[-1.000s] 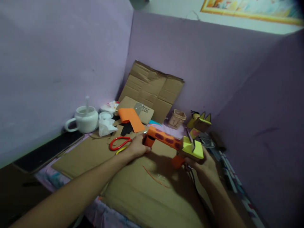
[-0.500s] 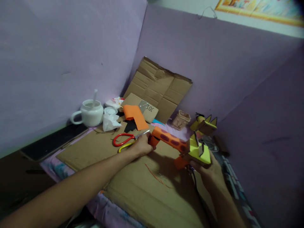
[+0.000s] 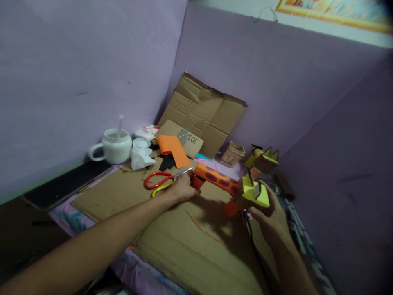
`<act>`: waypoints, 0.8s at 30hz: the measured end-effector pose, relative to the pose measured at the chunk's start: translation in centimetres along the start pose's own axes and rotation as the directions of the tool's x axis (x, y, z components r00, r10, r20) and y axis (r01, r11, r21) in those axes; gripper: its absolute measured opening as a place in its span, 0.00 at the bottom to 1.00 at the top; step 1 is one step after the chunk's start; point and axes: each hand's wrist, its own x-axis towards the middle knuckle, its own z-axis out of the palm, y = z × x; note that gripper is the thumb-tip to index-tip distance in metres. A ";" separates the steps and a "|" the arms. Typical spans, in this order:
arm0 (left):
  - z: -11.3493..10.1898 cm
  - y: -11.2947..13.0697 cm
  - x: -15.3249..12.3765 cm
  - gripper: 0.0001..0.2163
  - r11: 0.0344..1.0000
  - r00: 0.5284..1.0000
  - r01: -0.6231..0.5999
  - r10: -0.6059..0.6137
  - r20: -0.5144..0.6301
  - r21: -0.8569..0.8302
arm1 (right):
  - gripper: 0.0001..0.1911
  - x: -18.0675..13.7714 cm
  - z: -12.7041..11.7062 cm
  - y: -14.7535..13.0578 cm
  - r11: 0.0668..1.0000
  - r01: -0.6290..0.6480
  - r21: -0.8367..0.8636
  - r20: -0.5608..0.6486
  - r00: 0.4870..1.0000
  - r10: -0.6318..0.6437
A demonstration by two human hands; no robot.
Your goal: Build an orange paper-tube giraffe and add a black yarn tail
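Note:
An orange paper animal figure (image 3: 216,178) with dark purple spots lies tilted over the cardboard sheet (image 3: 172,246). My left hand (image 3: 183,187) is closed on its left end, fingertips at the short orange leg there. At the other end is a yellow box-shaped head (image 3: 254,196) with upright flaps. My right hand (image 3: 273,211) is closed around that head, thumb at the near side and fingers over the far edge. Just behind my left hand lie scissors (image 3: 159,180) with red and yellow handles. A dark cable (image 3: 251,237) runs below the head; what it connects to is unclear.
Folded orange paper (image 3: 175,149) and black scraps (image 3: 167,163) lie behind the scissors. A white mug (image 3: 117,147), crumpled white paper (image 3: 141,159) and a dark flat object (image 3: 67,182) are at left. Cardboard (image 3: 204,110) leans on the wall. A brown paper cup (image 3: 233,154) and a yellow figure (image 3: 262,159) stand behind.
My right hand has shifted its fingers up over the far side of the yellow head. My left hand keeps its hold. The view has moved slightly.

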 end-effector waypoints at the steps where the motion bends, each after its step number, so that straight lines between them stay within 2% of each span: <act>1: 0.0 0.0 0.0 0.22 1.000 1.000 0.000 0.000 0.003 0.004 | 0.46 0.0 0.0 0.1 1.000 -0.004 -0.008 -0.008 1.000 0.004; 5: 0.1 0.1 0.0 0.19 0.999 1.000 0.009 -0.009 0.004 0.031 | 0.43 0.2 0.3 0.5 0.998 -0.037 -0.044 -0.065 0.997 0.034; 10: -0.1 0.5 -0.2 0.18 0.997 0.999 0.036 -0.034 -0.016 0.073 | 0.36 0.4 -0.3 0.8 0.998 0.002 -0.066 -0.145 0.989 -0.011; 20: -0.3 1.5 -0.8 0.16 0.994 0.998 0.048 -0.045 -0.039 0.094 | 0.31 0.7 -1.3 2.9 0.985 0.048 -0.166 -0.157 0.985 -0.075; 24: -0.4 1.5 -0.8 0.16 0.993 0.998 0.050 -0.046 -0.034 0.103 | 0.32 0.7 -1.3 2.6 0.977 0.049 -0.207 -0.142 0.987 -0.080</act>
